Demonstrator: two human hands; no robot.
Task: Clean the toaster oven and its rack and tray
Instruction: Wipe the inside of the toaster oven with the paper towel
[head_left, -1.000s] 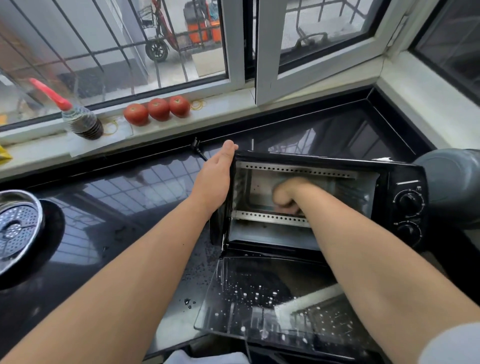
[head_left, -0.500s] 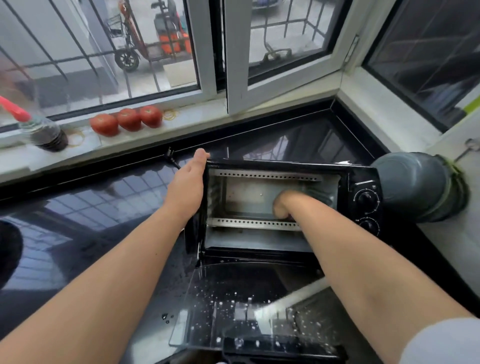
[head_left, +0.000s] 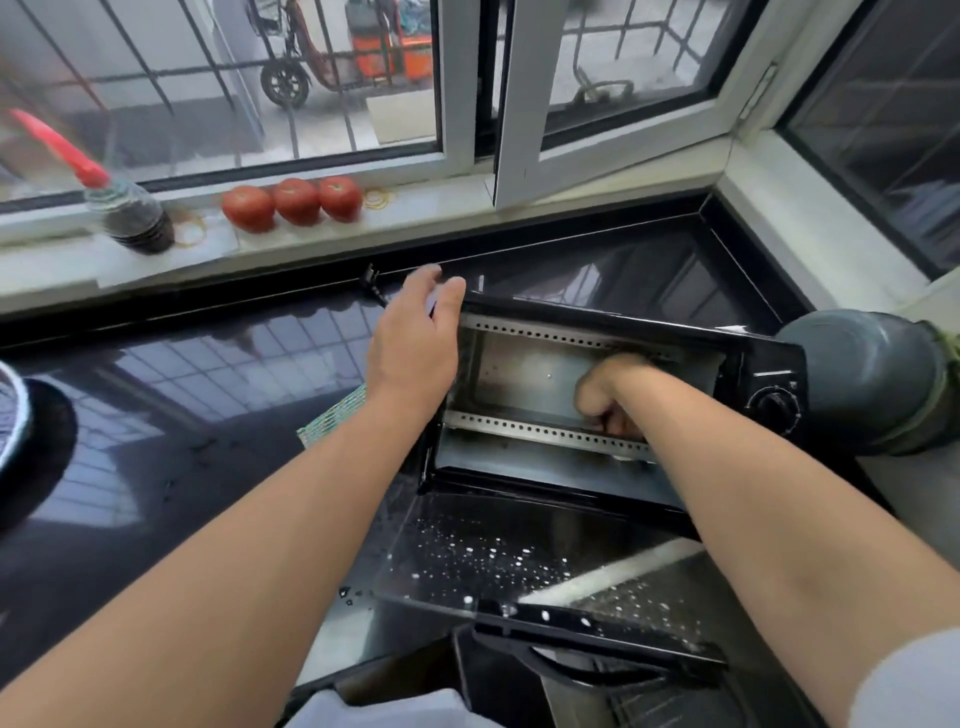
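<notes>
Head view, L hand (head_left: 413, 343) on toaster oven (head_left: 597, 395) (door open), R hand (head_left: 610, 397) inside

Home kitchen: dark countertop (head_left: 218, 374), tomatoes (head_left: 293, 201) on windowsill (head_left: 426, 208).

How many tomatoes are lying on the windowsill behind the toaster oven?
3. They lie in a row on the windowsill: the left tomato, the middle tomato and the right tomato, each touching its neighbour. None seems hidden.
</notes>
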